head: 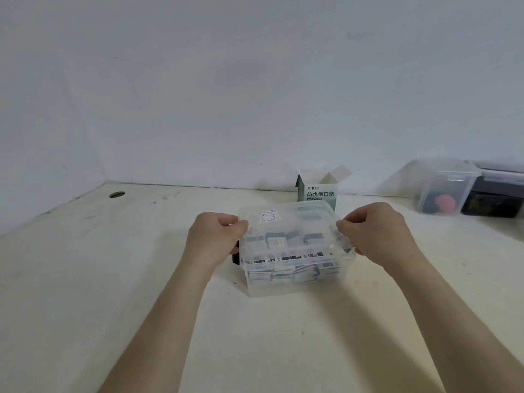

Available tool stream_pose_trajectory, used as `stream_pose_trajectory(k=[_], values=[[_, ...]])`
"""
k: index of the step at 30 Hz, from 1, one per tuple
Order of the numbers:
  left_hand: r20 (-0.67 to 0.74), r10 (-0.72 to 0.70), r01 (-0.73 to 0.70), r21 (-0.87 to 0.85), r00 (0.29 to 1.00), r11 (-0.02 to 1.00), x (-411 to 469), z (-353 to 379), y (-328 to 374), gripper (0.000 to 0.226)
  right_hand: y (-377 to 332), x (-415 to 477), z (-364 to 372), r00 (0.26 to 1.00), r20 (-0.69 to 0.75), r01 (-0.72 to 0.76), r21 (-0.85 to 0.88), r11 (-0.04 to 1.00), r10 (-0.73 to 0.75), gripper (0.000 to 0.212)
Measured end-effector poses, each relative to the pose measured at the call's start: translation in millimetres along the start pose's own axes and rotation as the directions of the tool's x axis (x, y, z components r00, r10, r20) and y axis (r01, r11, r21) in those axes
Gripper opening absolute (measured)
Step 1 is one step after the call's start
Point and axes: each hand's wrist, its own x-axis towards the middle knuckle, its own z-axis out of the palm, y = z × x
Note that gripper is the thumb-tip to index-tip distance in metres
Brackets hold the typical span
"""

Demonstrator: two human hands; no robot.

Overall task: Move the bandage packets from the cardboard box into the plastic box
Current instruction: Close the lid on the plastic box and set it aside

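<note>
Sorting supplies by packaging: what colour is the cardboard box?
White with dark green sides and lettering, seen in the head view: cardboard box.

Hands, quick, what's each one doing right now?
Left hand: closed on the left edge of the plastic box lid.
Right hand: closed on the lid's right edge.

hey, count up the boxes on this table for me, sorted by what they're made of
Clear plastic boxes: 2, the plastic box between the left hand and right hand, and one at far right
Cardboard boxes: 1
Dark boxes: 1, material unclear
Total: 4
</note>
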Motion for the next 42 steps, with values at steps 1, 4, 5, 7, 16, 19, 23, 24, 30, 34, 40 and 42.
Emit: stream_pose_trajectory(k=[1,4,5,7,16,19,23,24,30,34,40,42], values=[[0.004,0.005,-0.005,0.017,1.0,1.0,-1,0,1,0.014,0,0,0,1.0,0.003,-0.002,-0.003,1.0,0.002,0.021],[0.015,0.011,-0.011,0.037,1.0,0.999,-3,0,0,0.013,1,-2,1,1.0,0.008,-0.005,-0.001,1.0,0.005,0.02],[0.018,0.014,-0.015,0.038,1.0,0.999,-4,0,0,0.014,1,-2,1,1.0,0.008,-0.007,0.0,1.0,0.007,0.02],[0.021,0.014,-0.015,0.035,1.0,0.999,-4,0,0,0.014,1,-3,0,1.0,0.015,-0.006,-0.007,1.0,0.006,0.019],[0.06,0.011,-0.013,0.03,0.998,0.999,-10,-2,1,0.013,0,-5,-7,0.99,0.136,-0.027,0.009,1.0,0.026,0.013],[0.063,0.018,-0.021,0.042,0.998,0.999,-9,-1,-2,0.017,2,-4,-7,0.985,0.169,-0.039,0.013,0.999,0.036,0.01],[0.05,-0.002,0.001,0.028,0.999,1.0,-8,1,-5,0.009,6,1,-9,0.972,0.227,-0.073,0.075,0.995,0.054,0.011],[0.048,-0.03,0.028,0.034,0.998,0.999,-8,1,-5,0.009,8,1,-10,0.968,0.24,-0.089,0.086,0.992,0.066,0.013],[0.196,-0.21,0.231,-0.091,0.958,0.969,-6,-1,-11,0.042,18,2,-6,0.861,0.482,-0.354,0.343,0.87,0.161,0.028],[0.105,-0.139,0.145,-0.052,0.985,0.988,-7,5,-5,0.041,16,5,-6,0.922,0.36,-0.272,0.345,0.899,0.141,0.031],[0.032,0.002,-0.009,0.208,0.999,0.978,-9,13,0,0.022,2,3,-2,0.987,0.15,-0.061,0.048,0.997,0.053,0.015],[0.06,0.022,-0.038,0.273,0.998,0.961,-11,15,2,0.019,-4,2,0,0.993,0.116,-0.003,-0.103,0.995,0.015,0.021]])
